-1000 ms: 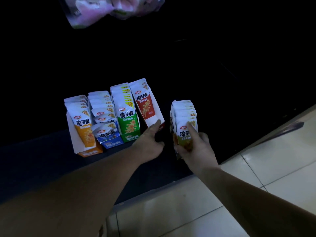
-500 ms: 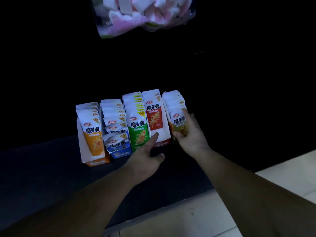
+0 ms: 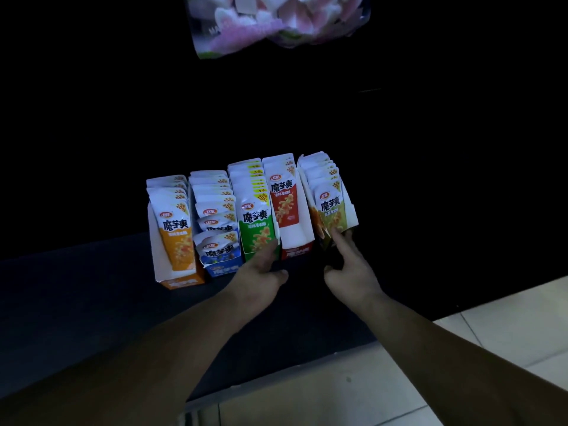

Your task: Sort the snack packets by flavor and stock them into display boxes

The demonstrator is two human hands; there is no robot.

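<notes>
Head view looks down on five display boxes standing side by side on a dark shelf (image 3: 92, 302), each filled with upright snack packets (image 3: 175, 222) of one colour. The left hand (image 3: 261, 273) reaches forward with its fingers straight and together, the tips touching the lower front of the green box (image 3: 246, 255); it clasps nothing. Just beyond and to the right of those fingertips stands the red box (image 3: 296, 252). To the left of that hand come the blue box (image 3: 222, 269) and then the orange box (image 3: 184, 281), the farthest from it. The right hand (image 3: 350, 272) is beside the left, a small gap apart, thumb spread away and index finger straight, its tip resting on the bottom front of the olive box (image 3: 350, 213), which leans a little to the right. Its other fingers are dim, but nothing looks clasped. Far above both hands hangs a clear bag of pink and white sweets (image 3: 276, 23). Under the right forearm lies pale tiled floor (image 3: 461, 364).
</notes>
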